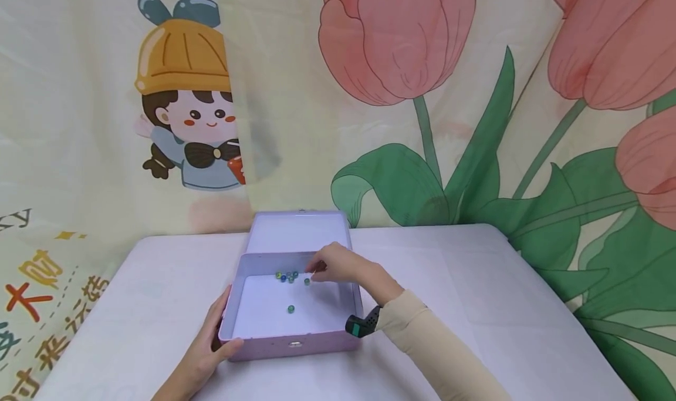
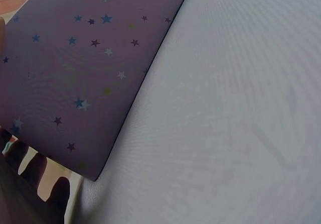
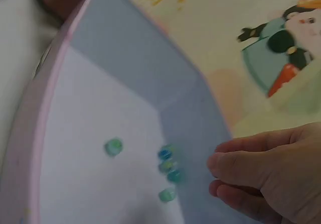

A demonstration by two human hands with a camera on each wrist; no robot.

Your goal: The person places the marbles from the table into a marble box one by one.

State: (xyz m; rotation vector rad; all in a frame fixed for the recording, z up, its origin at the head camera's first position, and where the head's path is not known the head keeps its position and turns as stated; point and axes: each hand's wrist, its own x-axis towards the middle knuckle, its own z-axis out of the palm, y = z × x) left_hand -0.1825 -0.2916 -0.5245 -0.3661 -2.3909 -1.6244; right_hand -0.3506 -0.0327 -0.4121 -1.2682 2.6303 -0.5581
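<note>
A lilac hinged-lid box (image 1: 264,347) stands on the table, its lid (image 1: 297,232) raised at the back. Stars pattern its outer wall (image 2: 90,73). My left hand (image 1: 203,354) grips the front left corner, thumb on the front rim and fingers along the left side. Inside, a cluster of several glass marbles (image 1: 290,276) lies by the back wall, with one green marble (image 1: 291,309) nearer the front. Over the back right of the box is my right hand (image 1: 338,264), fingertips drawn together close to another marble (image 1: 307,282). I cannot tell whether a marble is between them.
A white cloth covers the table (image 1: 449,295). Behind it hangs a printed backdrop (image 1: 285,95) with tulips and a cartoon child. A black wrist device (image 1: 363,323) on my right arm overlaps the box's right front corner in the head view.
</note>
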